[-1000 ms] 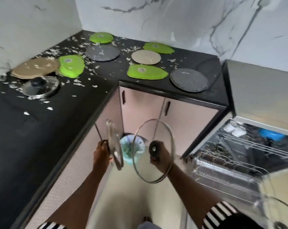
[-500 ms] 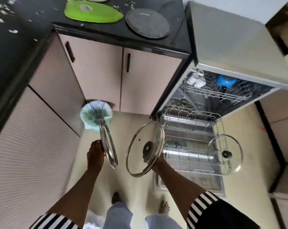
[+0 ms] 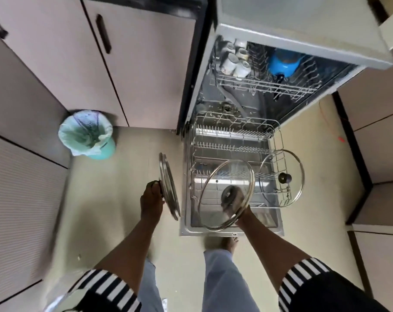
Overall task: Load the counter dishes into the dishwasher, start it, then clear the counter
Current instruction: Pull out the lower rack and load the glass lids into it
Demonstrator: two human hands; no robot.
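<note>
Risks first, as we judge them. The edge-on lid (image 3: 168, 185) in our left hand (image 3: 151, 199) hangs over bare floor, not over the dishwasher door (image 3: 204, 231). It's carried by its knob only, so a slip means glass on tile, right by our bare feet. The big glass lid (image 3: 215, 183) in our right hand (image 3: 235, 209) is going in one-handed. If it drops between tines at a bad angle it can roll or tip fwd, or knock the racked lid (image 3: 281, 167) b/c the two are close. Glass on glass could chip a rim. W/ both hands full, we can't steady either one.

Where things sit, left to right:
- The lined bin (image 3: 87, 134) is on the floor by the cupboards, well apart from the work.
- Left hand: fingers curled round the knob side of the edge-on lid. The lid is upright, just right of the hand and just left of the door edge.
- Right hand: behind the big glass lid. It seems closed on the knob (image 3: 229, 194), but it's only seen thru glass so we can't be sure. The lid is tilted above the front of the lower rack (image 3: 233, 131), not yet seated.
- The racked lid stands upright at the rack's front right.
- Further back, the upper rack holds cups (image 3: 235, 61) and a blue bowl (image 3: 283, 63).
</note>
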